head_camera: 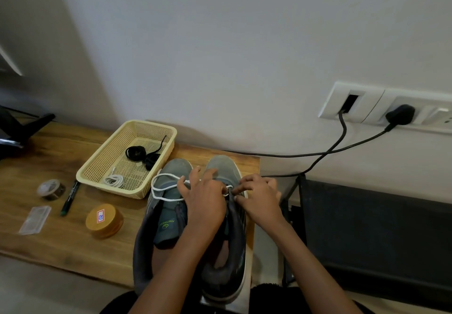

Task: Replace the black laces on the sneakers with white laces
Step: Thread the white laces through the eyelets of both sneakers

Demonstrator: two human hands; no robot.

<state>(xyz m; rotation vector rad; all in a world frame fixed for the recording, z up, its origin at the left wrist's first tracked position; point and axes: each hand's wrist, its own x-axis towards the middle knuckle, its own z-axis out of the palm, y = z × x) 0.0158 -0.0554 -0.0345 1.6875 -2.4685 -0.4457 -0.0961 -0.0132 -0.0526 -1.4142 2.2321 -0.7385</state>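
Wooden bench (36,228), right end: pair of grey knit sneakers (171,216); right hand (259,198) pinches thin white cord lace (168,199) at a front eyelet; left hand (203,198) overlies the same shoe, grip indiscernible; ends best drawn even before crossing.

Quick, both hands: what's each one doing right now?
Left hand: open, fingers spread on the grey fabric sneaker.
Right hand: pinching the thin white cord lace.

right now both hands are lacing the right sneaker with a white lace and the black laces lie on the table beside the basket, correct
No. In the head view the black laces lie inside the basket, not on the table beside it. The rest holds.
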